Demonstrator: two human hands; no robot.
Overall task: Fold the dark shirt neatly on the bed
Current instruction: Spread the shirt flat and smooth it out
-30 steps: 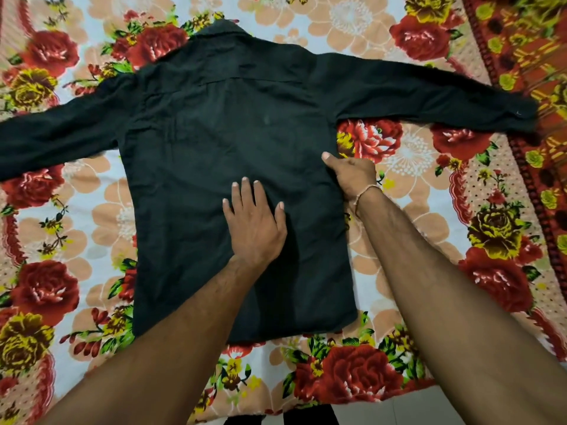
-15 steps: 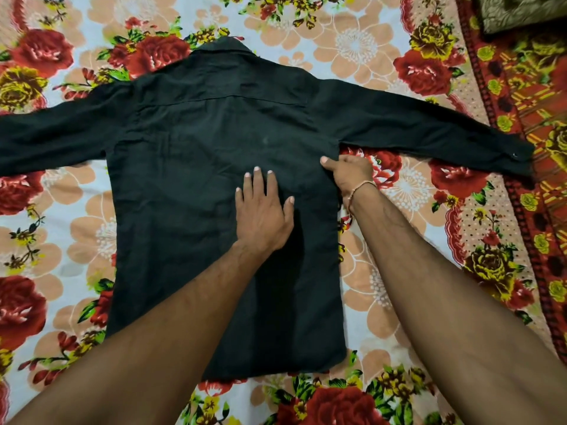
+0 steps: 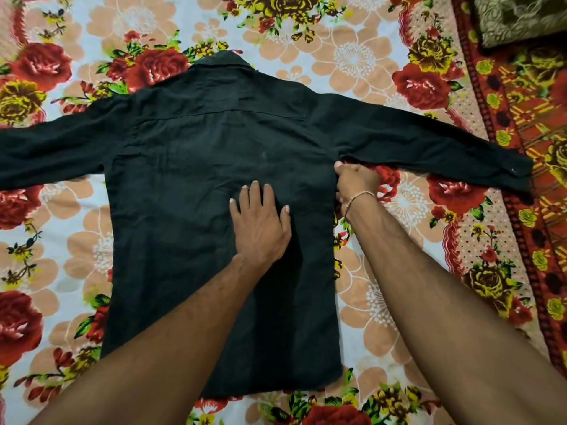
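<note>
Spread back-up on the floral-printed bed sheet (image 3: pixel 383 302): dark long-sleeved cotton shirt (image 3: pixel 190 210), both sleeves out. Left hand (image 3: pixel 260 222) flat, fingers straight, pressing mid-back. Right hand (image 3: pixel 357 182) pinching the side seam under the armpit. Risk: seam slipping, fold skewing.

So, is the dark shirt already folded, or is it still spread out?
Still spread out. The dark shirt lies flat, back side up, on the bedsheet, both sleeves stretched sideways. The left hand presses its middle.
</note>
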